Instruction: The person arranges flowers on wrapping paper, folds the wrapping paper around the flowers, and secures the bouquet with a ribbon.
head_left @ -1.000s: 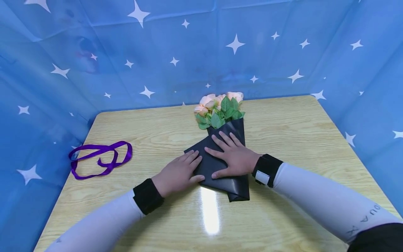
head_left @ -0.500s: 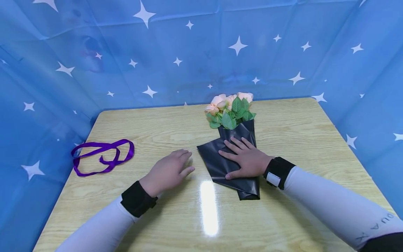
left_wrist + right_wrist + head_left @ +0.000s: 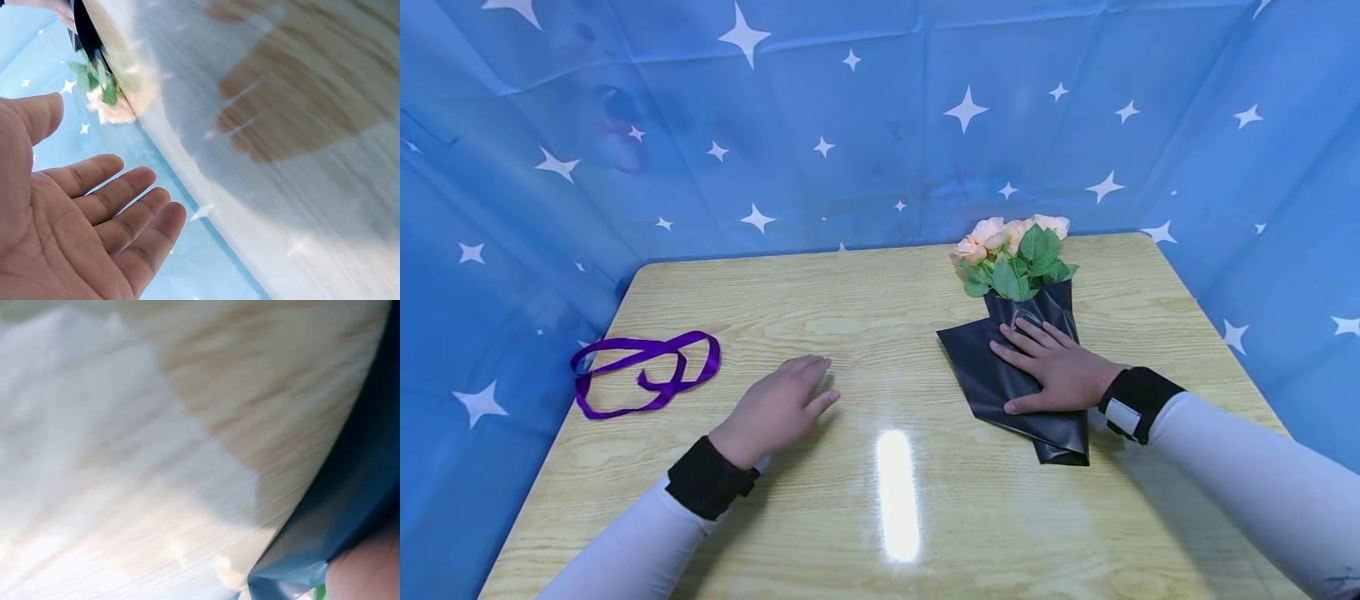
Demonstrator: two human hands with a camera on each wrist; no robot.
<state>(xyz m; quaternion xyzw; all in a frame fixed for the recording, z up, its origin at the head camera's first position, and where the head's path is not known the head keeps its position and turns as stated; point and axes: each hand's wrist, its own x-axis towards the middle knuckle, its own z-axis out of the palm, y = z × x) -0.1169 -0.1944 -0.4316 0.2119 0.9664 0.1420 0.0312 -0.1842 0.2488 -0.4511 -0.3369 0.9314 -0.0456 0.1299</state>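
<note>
Flowers (image 3: 1009, 271) lie in black wrap (image 3: 985, 375), right of centre on the table (image 3: 850, 317); the right hand (image 3: 1062, 372) presses it, fingers spread, apparently keeping the fold down; the left hand (image 3: 769, 412), loosely extended, holds nothing.

The roses (image 3: 987, 232) over there are a soft peach pink, with leaves (image 3: 1034, 252) in fresh green, and the paper (image 3: 981, 357) round them is plain black. That ribbon (image 3: 691, 338) is a strong purple. I can see pale yellow-brown wood grain streaking the table (image 3: 805, 308), and a bright blue curtain (image 3: 857, 200) behind it, scattered with white four-pointed stars (image 3: 966, 109). The sleeves (image 3: 1232, 458) look whitish, the wrist straps (image 3: 706, 479) black, one with a white patch (image 3: 1123, 417)
</note>
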